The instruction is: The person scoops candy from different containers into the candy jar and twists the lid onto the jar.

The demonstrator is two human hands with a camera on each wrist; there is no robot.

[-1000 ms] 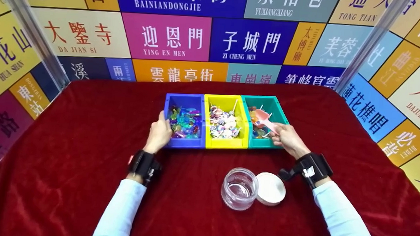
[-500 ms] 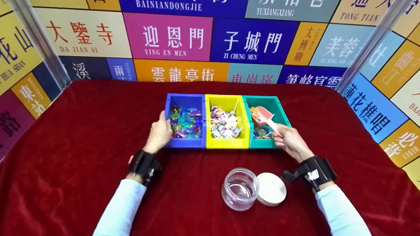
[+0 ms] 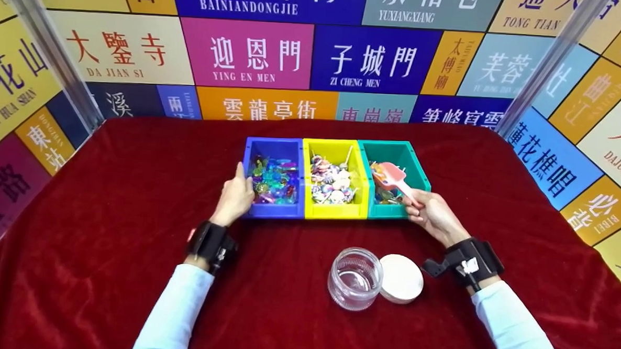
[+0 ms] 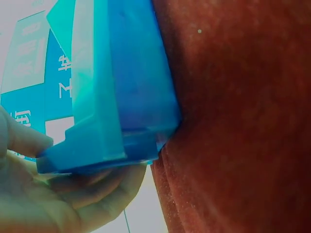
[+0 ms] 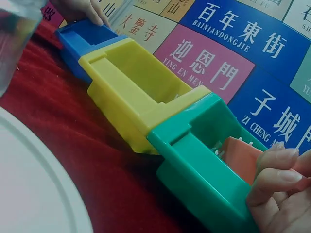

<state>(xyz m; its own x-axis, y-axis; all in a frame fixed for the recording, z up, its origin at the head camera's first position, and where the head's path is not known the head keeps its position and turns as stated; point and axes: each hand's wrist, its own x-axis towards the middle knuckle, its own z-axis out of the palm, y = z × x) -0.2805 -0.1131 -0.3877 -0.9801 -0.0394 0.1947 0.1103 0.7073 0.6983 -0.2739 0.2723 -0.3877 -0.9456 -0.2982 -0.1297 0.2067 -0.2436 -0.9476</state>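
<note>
My left hand grips the left side of the blue bin. In the left wrist view its thumb lies at the bin's edge and the other fingers curl beneath. The pink scoop is in my right hand, which pinches its handle. The scoop's bowl is inside the green bin, over orange and dark wrapped pieces and white sticks; its load cannot be made out clearly. The yellow bin stands between, with striped lollipops. Colourful shiny pieces lie in the blue bin.
A clear glass jar stands uncapped in front of the bins. Its white lid lies against its right side. Dark red cloth covers the table, and a wall of printed signs rises behind.
My right hand has shifted slightly right and toward me, and the scoop has moved a little right inside the green bin. The left hand keeps its hold on the blue bin.
</note>
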